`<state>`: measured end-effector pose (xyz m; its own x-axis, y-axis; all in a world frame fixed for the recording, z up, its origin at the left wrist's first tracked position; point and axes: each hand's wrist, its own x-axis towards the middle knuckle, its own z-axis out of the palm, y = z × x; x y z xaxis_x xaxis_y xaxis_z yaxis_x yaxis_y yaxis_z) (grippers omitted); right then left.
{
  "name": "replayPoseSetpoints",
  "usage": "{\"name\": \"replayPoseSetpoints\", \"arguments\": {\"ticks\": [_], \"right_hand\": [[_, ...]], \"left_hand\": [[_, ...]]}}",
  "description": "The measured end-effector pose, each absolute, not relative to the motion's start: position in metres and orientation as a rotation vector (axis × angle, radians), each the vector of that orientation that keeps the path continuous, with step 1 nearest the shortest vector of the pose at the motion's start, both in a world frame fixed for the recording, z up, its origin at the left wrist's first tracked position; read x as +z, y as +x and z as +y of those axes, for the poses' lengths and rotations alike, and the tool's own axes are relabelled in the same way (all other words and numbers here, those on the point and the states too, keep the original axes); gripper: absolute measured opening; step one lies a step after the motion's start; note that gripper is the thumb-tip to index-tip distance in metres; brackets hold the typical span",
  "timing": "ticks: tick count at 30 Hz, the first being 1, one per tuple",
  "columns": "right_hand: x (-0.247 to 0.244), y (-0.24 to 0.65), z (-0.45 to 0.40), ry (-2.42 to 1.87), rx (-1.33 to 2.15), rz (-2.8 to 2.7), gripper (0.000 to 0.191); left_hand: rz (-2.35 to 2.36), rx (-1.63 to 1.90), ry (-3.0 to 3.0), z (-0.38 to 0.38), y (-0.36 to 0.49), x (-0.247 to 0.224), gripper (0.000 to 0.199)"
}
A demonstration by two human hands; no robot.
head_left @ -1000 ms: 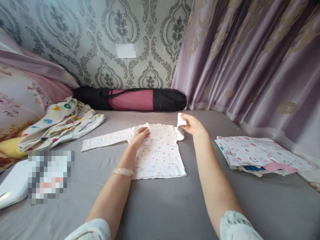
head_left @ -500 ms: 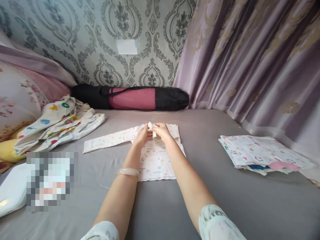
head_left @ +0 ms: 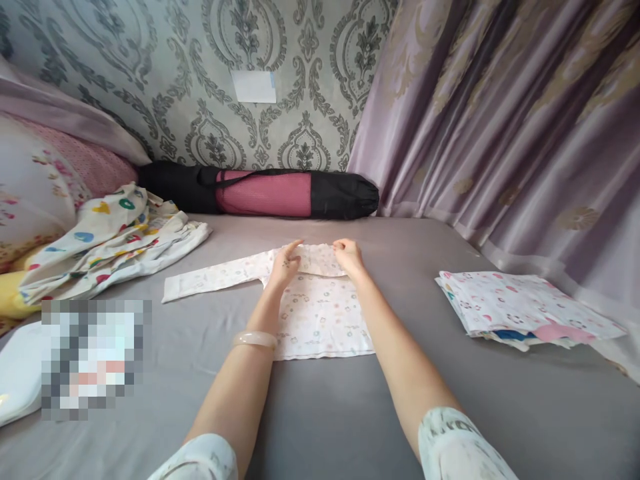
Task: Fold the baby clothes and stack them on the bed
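Note:
A small white long-sleeved shirt [head_left: 323, 320] with a fine pastel print lies spread on the grey bed sheet. One of its sleeves [head_left: 215, 277] stretches out to the left, while the other lies folded across the chest near the top. My left hand [head_left: 286, 265] rests on the shirt's upper left part, fingers extended and holding nothing I can see. At the upper right edge, my right hand [head_left: 349, 257] has its fingers closed on the shirt's fabric. A pale bangle [head_left: 255, 339] circles my left forearm.
On the right lies a stack of folded printed clothes [head_left: 525, 307]. A crumpled patterned garment [head_left: 115, 233] sits at left beside a floral pillow [head_left: 35, 180]. Behind, a black and pink rolled bag [head_left: 265, 193] lies along the wall. A white object [head_left: 20, 373] and a blurred item [head_left: 95, 360] are at front left.
My right hand has moved right, away from my left, to the shirt's right edge. The folded sleeve now lies flatter across the top. My left hand has barely moved.

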<state>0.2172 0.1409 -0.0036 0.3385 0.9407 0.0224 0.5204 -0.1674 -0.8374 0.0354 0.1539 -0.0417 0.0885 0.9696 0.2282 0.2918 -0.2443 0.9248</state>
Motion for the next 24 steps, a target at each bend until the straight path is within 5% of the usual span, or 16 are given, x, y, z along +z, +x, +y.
{"name": "replayPoseSetpoints", "arguments": {"ticks": [4, 11, 24], "right_hand": [[-0.011, 0.230, 0.131, -2.043, 0.277, -1.750, 0.043], [-0.031, 0.219, 0.117, -2.238, 0.253, -2.036, 0.066], [-0.044, 0.223, 0.115, -2.242, 0.197, -1.974, 0.071]], "left_hand": [[1.378, 1.224, 1.821, 0.151, 0.038, -0.038, 0.050], [1.402, 1.208, 1.786, 0.146, 0.034, -0.037, 0.043], [1.545, 1.199, 1.898, 0.148, 0.023, -0.045, 0.053]]}}
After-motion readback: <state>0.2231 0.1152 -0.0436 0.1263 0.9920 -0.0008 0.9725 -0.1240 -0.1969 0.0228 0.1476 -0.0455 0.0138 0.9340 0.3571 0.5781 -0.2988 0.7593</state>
